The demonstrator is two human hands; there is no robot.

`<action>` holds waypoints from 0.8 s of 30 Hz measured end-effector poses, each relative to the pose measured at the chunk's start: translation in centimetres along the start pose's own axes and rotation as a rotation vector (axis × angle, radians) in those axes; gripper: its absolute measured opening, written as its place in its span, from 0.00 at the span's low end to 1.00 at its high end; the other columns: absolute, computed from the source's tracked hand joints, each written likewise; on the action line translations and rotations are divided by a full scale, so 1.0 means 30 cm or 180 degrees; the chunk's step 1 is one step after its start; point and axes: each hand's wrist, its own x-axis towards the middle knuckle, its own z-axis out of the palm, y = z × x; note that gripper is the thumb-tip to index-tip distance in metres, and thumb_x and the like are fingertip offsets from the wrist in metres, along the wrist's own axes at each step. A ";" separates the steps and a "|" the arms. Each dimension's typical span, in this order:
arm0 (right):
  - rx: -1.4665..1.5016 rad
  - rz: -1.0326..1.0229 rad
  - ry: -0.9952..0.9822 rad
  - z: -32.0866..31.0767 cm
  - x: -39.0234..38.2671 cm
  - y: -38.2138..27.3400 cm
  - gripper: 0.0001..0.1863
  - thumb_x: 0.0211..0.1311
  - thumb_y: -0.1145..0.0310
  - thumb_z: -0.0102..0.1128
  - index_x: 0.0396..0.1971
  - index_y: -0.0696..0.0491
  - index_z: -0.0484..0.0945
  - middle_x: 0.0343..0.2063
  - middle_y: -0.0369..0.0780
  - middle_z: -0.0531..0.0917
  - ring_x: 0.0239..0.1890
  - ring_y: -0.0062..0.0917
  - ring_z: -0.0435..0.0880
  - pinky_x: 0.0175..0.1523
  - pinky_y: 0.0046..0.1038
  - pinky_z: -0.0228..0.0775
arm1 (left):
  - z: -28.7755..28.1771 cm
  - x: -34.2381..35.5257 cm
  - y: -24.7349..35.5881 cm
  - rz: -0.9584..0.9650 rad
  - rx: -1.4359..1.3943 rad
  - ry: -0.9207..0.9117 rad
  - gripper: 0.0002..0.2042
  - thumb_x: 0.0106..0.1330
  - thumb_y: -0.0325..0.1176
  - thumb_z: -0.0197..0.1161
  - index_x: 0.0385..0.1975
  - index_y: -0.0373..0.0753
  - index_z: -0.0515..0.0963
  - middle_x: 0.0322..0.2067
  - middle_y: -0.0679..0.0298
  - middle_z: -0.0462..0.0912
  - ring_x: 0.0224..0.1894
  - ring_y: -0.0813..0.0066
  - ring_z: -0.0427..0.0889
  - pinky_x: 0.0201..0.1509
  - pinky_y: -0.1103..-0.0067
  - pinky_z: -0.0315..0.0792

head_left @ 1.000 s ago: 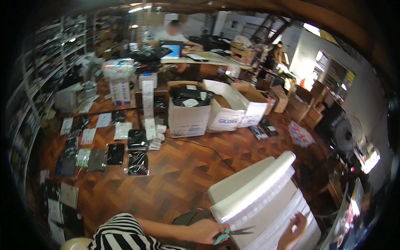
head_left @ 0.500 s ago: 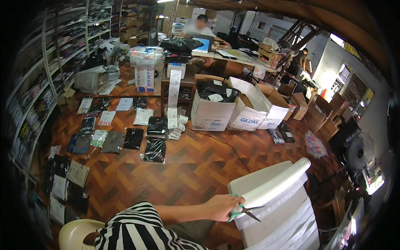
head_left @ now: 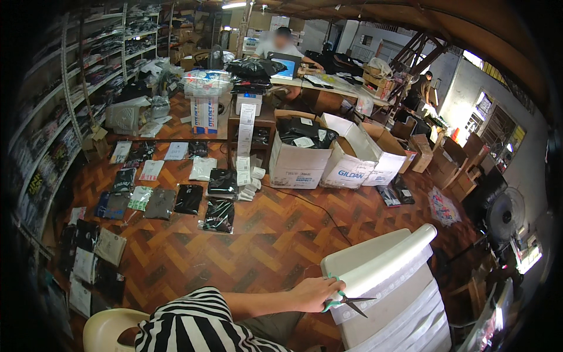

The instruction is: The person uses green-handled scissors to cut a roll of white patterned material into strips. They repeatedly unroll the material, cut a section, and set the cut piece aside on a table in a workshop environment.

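My left hand [head_left: 316, 293] reaches across from a black-and-white striped sleeve [head_left: 193, 325] and is shut on a pair of green-handled scissors [head_left: 346, 300]. The blades point right, at the near end of a large white roll of plastic film [head_left: 387, 264]. The roll lies across the top of a white stack of sheet material [head_left: 404, 320]. The hand touches the roll's lower left end. My right hand is out of view.
Bagged dark garments [head_left: 187, 199] lie in rows on the parquet floor. Open cardboard boxes [head_left: 299, 158] stand beyond them, with a thin cable across the floor. Shelves [head_left: 53, 117] line the left wall. One person sits at a rear desk [head_left: 281, 44]. A fan [head_left: 504, 217] stands right, a cream chair [head_left: 108, 331] below.
My left hand with the scissors has moved right, onto the end of the roll. My right hand, seen on the white stack a second ago, has left the view.
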 end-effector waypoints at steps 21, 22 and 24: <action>-0.0025 0.0233 0.0192 -0.070 -0.048 0.055 0.21 0.66 0.57 0.47 0.36 0.63 0.76 0.24 0.52 0.79 0.29 0.45 0.78 0.39 0.37 0.72 | 0.006 0.016 0.003 -0.0045 0.0292 -0.0112 0.18 0.55 0.32 0.61 0.43 0.47 0.63 0.32 0.64 0.72 0.36 0.62 0.78 0.30 0.68 0.73; -0.0023 0.0222 0.0214 -0.075 -0.052 0.057 0.21 0.66 0.57 0.47 0.36 0.63 0.76 0.24 0.52 0.79 0.29 0.46 0.78 0.39 0.37 0.72 | 0.007 0.017 0.005 -0.0038 0.0299 -0.0079 0.17 0.56 0.32 0.61 0.43 0.47 0.63 0.32 0.64 0.72 0.36 0.62 0.78 0.30 0.68 0.73; -0.0043 0.0197 0.0253 -0.085 -0.065 0.059 0.21 0.66 0.56 0.47 0.36 0.63 0.76 0.24 0.52 0.79 0.28 0.46 0.78 0.39 0.37 0.72 | 0.007 0.015 0.006 -0.0045 0.0314 -0.0062 0.17 0.56 0.33 0.61 0.42 0.47 0.63 0.32 0.64 0.72 0.36 0.62 0.78 0.30 0.68 0.73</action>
